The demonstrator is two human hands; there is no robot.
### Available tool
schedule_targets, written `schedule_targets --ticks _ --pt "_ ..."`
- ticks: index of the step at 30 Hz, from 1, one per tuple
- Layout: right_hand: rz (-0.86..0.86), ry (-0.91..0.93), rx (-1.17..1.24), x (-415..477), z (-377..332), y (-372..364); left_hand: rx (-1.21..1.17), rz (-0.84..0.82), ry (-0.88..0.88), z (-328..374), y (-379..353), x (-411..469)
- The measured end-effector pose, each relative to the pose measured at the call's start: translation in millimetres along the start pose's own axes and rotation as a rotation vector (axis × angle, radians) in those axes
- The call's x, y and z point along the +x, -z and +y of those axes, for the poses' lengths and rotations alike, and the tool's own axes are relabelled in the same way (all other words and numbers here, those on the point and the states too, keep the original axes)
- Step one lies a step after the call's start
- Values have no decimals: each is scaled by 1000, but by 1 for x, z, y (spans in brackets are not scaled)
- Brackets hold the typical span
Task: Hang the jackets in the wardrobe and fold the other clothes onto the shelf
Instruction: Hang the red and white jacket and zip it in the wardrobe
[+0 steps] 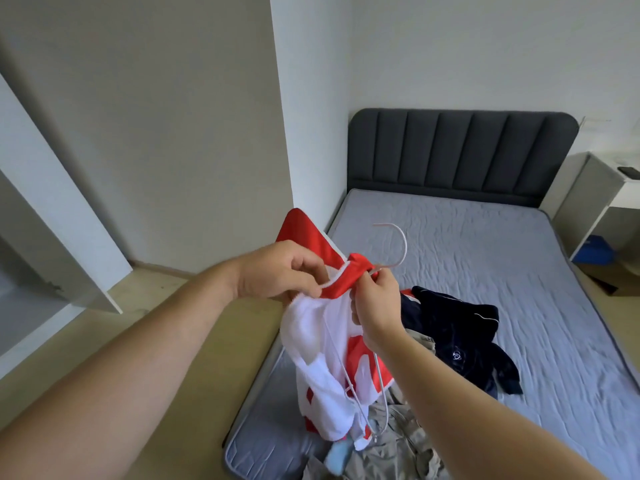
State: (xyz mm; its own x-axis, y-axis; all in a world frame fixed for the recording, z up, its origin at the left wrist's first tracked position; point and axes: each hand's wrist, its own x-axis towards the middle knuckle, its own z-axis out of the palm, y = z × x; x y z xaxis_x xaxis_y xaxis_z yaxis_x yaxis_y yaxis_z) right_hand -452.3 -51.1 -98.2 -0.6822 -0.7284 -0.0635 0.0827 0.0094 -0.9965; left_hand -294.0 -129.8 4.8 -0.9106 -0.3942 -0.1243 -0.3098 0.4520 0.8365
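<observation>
A red and white jacket (322, 344) hangs in the air over the near left corner of the bed. My left hand (277, 271) pinches its red collar at the white trim. My right hand (375, 303) grips the collar together with the neck of a white wire hanger (398, 244), whose hook points up and whose frame runs down inside the jacket. On the bed behind lie a dark navy garment (464, 337) and a khaki garment (405, 441). A small light blue piece (337, 453) lies by the khaki one.
The grey mattress (502, 258) has a dark padded headboard (460, 150). An open white wardrobe door (65, 237) stands at the left. A white desk (599, 188) is at the right with a blue box (597, 249) underneath. A white wall corner (287, 133) juts beside the bed.
</observation>
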Motion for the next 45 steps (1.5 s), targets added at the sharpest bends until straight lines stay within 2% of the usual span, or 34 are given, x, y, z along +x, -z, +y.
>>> schedule_targets --ticks 1,2,3,5,6,8,10,12,14,17,19,22,25,28,30,35,40,43,45 --pt "-28 41 -36 -1 -2 0 -28 -30 43 -1 6 1" --pt "-53 73 -74 -3 -3 0 -56 33 62 1 10 3" --pt "-74 95 -99 -5 -4 -1 -43 186 41 2 12 6" --pt "-104 104 -90 -8 -5 -2 210 530 -112 1 15 16" --pt "-118 112 -74 -9 -6 -3 412 598 -191 0 15 22" --pt "-148 162 -105 -11 -8 -3 690 520 -275 -9 12 37" --pt "-188 246 -189 -10 -10 0 823 372 -289 -18 8 47" --pt "-179 259 -203 -7 -10 3 837 290 -306 -25 5 53" --pt "-170 183 -90 -6 -11 7 803 301 -303 -31 5 56" --pt "-247 65 162 -2 -19 13 840 314 -275 -35 10 60" --pt "-265 33 171 3 -24 19 841 320 -249 -37 15 62" --pt "-219 54 -132 14 -23 34 840 358 -254 -43 22 64" --pt "-245 132 -446 21 -19 42 887 366 -244 -41 24 65" --pt "-358 41 -311 21 -13 38 880 402 -241 -36 24 65" --pt "-366 -22 -254 20 -7 33 911 438 -270 -34 27 64" --pt "-180 209 -442 20 3 20 1122 595 -398 -30 36 58" --pt "-278 347 -578 21 -3 19 1182 675 -451 -28 43 49" --pt "-262 520 -1005 25 0 21 1231 714 -448 -27 45 45" --pt "-210 565 -1120 30 5 22 1259 752 -421 -26 50 41"
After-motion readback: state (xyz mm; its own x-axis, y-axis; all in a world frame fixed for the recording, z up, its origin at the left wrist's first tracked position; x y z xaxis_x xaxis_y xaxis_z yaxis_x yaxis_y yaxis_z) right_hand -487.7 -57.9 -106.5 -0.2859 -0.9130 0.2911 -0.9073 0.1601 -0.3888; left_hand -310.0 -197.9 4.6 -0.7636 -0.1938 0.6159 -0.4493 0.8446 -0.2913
